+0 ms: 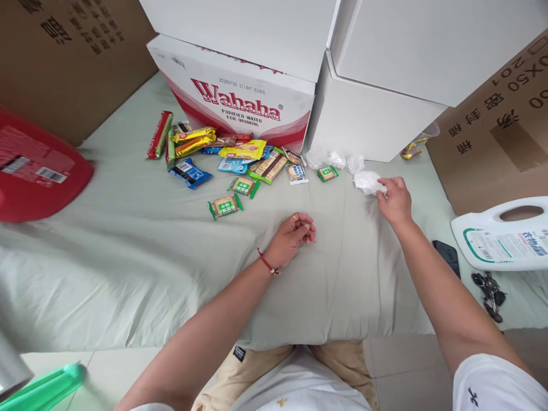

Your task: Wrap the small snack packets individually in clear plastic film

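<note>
My right hand (394, 200) pinches the edge of a crumpled piece of clear plastic wrap (367, 181) on the green-grey sheet. More crumpled clear plastic (336, 158) lies to its left, along the foot of the white boxes. My left hand (293, 240) rests lower on the sheet with its fingers loosely curled and a little apart, holding nothing. Beyond it lie a small green-edged biscuit pack (327, 173), a white biscuit pack (297, 173) and a green-edged cracker pack (270, 165). Two more green biscuit packs (226, 206) sit to the left.
A Wahaha water carton (240, 103) and white boxes (372, 114) stand at the back. Yellow wrapped snacks (194, 141) and a blue packet (190, 173) lie left. A red container (38, 165) is far left; a white detergent bottle (505, 234), phone (446, 257) and keys (488, 295) are right.
</note>
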The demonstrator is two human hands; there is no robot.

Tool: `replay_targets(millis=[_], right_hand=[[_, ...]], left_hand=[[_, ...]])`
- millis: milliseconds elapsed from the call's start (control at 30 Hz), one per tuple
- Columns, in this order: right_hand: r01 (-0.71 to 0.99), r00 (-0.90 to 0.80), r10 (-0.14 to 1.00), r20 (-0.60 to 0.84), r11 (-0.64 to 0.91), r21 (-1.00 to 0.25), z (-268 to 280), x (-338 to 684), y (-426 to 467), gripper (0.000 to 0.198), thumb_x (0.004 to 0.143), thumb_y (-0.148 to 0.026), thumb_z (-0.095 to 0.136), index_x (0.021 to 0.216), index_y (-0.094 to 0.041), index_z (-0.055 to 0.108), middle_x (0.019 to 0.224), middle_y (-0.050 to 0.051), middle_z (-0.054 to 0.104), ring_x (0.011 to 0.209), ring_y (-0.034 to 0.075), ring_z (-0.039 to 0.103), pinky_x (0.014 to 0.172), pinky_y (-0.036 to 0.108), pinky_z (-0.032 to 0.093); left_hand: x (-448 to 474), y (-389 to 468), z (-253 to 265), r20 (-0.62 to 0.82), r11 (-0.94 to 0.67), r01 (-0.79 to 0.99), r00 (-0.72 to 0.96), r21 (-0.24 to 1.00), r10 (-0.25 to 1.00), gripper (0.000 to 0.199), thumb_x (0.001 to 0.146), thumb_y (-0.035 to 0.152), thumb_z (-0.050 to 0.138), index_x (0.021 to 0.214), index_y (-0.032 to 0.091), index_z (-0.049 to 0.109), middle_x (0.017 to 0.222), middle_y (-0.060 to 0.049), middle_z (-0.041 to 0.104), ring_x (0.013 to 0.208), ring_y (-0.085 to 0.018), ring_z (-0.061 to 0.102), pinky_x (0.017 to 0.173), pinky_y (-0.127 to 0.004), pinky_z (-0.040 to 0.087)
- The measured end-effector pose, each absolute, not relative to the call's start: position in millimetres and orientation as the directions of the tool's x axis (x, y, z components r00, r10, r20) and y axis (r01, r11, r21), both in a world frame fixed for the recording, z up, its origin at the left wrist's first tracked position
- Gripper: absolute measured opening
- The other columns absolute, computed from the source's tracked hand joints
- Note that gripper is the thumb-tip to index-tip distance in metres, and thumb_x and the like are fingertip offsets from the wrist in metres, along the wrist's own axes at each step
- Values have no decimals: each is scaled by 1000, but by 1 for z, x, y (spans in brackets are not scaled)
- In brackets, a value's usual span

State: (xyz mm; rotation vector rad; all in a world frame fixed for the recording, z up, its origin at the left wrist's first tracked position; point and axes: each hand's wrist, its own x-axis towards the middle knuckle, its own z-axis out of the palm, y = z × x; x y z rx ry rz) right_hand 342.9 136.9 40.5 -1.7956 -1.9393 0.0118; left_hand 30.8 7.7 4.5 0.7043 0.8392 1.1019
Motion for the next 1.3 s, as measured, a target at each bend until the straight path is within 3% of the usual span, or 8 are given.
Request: replay_targets(millis=[167,267,400,533,633,800,1033,1300], right_hand=[[973,69,978,196,-22,-231,44,324,167,31,81,-31,64,109,-21,73,119,13,67,102,28,64,84,41,52],[857,193,928,318,-1,-515,49,311,162,12,80,-30,66,86,-20,69,91,7,67,82,21,62,78,35,51],[213,314,940,136,70,-975,59,277,116,25,74,-39,77,82,-22,61,70,-4,55,53,9,40,49,23,37],[-189,55,993,-106,-94,-977,59,228,54,36,67,-44,87,80,-22,61,69,-5,57,48,5,34,42,18,28],[-205,-73,982,-174,-186,-961,50,198,22,34,72,-44,87,80,-22,63,69,-4,58,49,5,37,43,17,29],[-256,-162,962,-220,-256,-932,37,185,15,37,74,-46,87,81,-22,59,65,-7,50,49,5,35,43,17,30],[-409,81,990,-120,-76,-909,57,231,43,46,67,-40,89,76,-23,48,66,-7,42,49,6,35,39,15,28],[94,391,881,265,248,-964,66,245,106,35,80,-48,77,81,-24,51,77,-4,54,57,7,48,45,17,41]], left_hand=[[30,7,6,-215,301,-464,230,833,949,30,79,33,79,96,18,59,85,-1,67,67,-10,64,63,-26,43],[30,7,4,-198,288,-469,233,835,952,35,77,36,82,95,17,60,83,0,65,67,-10,63,64,-26,43],[32,6,6,-167,257,-481,222,838,960,46,75,51,84,95,17,60,84,0,64,67,-10,63,63,-25,44],[33,3,13,-163,230,-532,170,815,972,61,73,64,82,109,21,56,106,-4,64,80,-13,66,65,-25,49],[34,2,13,-115,153,-529,103,835,988,67,68,60,88,115,23,57,116,-7,63,90,-15,64,69,-26,51],[33,8,3,-118,98,-413,-23,905,993,47,69,55,87,82,19,60,79,3,59,71,-10,52,66,-24,45],[21,16,9,-211,155,-675,-1,722,977,52,65,52,91,83,21,53,81,6,56,75,-9,55,68,-23,50],[18,16,11,-267,240,-712,75,660,961,50,68,49,91,82,20,52,76,5,55,67,-9,56,62,-23,53]])
